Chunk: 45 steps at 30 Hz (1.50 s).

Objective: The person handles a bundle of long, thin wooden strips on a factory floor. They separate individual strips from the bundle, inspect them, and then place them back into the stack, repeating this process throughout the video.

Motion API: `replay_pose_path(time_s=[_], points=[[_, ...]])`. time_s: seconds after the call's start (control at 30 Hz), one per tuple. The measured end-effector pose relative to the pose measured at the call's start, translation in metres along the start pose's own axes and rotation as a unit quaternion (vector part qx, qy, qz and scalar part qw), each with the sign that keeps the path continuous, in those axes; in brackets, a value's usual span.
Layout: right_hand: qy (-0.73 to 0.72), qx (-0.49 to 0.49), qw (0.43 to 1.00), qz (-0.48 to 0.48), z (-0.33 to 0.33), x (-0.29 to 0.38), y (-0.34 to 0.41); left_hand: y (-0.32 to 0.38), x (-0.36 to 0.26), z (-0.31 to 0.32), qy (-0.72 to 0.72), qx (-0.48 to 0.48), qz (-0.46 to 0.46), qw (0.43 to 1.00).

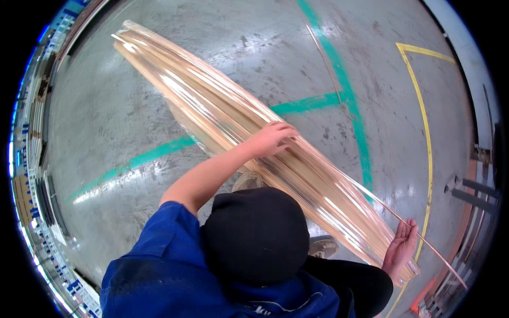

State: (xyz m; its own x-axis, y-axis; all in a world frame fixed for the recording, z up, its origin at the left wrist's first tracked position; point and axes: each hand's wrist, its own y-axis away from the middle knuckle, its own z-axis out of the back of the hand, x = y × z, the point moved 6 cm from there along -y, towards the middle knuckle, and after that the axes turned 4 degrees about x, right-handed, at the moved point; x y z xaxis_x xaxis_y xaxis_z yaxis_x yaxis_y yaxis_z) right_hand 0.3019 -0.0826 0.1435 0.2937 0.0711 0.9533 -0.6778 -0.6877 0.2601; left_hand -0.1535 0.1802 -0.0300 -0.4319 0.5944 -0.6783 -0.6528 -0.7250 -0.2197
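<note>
A long bundle of thin wood-toned strips or panels [187,85], wrapped in clear plastic film, lies diagonally in front of me. My left hand [274,139] rests across the middle of it, fingers curled at the far edge. What lies under those fingers is hidden. My right hand [402,241], near the bundle's right end, holds a thin copper-toned strip [439,254] across its fingers. That strip runs along the bundle's far edge towards my left hand and sticks out past the right end. Loose film [187,127] bulges at the near side.
My shoes [324,248] stand close to the bundle. Green tape lines [306,104] and a yellow line [426,131] mark the grey concrete floor [238,43]. Another thin strip [322,55] lies beyond. Dark metal bars [475,194] project at the right, and stacked material [37,127] lines the left.
</note>
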Motion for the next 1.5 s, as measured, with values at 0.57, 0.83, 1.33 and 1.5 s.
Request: replay_pose_path(time_s=[0.57,0.83,1.33,1.5], points=[[-0.214,-0.066,0.949,-0.221,0.035,-0.168,-0.028,0.059,0.057,-0.07,0.555,-0.183,0.524,0.62],[-0.194,-0.09,0.948,-0.234,0.054,-0.188,-0.025,0.051,0.043,-0.079,0.608,-0.211,0.515,0.567],[0.202,0.29,0.775,-0.525,-0.026,-0.105,0.015,0.05,0.043,-0.071,0.661,-0.295,0.49,0.486],[0.592,0.442,0.673,0.028,-0.203,-0.108,-0.015,0.051,0.03,-0.072,0.704,-0.286,0.47,0.449]])
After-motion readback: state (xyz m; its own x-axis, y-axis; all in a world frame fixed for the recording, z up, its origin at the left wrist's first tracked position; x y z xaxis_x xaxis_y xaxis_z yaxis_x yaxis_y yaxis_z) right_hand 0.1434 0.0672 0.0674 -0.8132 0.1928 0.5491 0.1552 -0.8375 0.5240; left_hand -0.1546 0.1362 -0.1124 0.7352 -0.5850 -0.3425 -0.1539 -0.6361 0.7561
